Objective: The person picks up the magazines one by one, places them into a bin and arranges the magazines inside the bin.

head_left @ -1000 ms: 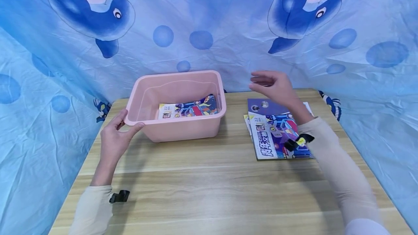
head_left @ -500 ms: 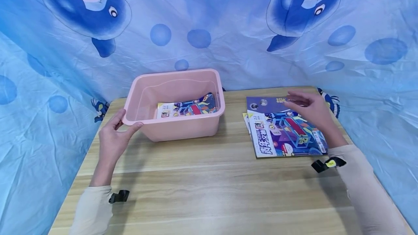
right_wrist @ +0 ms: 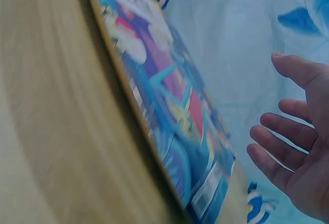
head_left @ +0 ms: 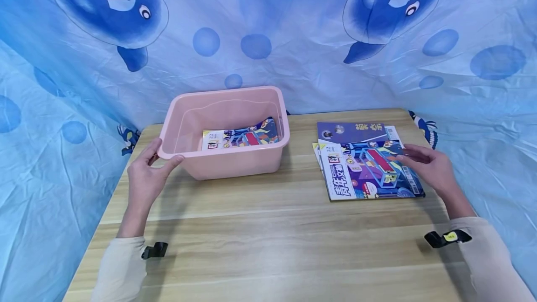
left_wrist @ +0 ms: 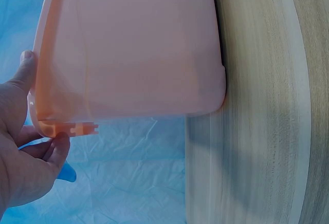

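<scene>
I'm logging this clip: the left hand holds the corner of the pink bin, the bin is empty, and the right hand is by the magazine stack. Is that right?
Not quite: the pink bin is not empty. The head view shows a magazine lying inside it. The rest stands: the left hand holds the bin's corner, and the right hand is open by the magazine stack.

wooden table [head_left: 268,241], blue dolphin-print curtain [head_left: 293,36]

Perhaps a makeshift recording booth, dolphin-print curtain [head_left: 268,36], wooden table [head_left: 268,236]
</scene>
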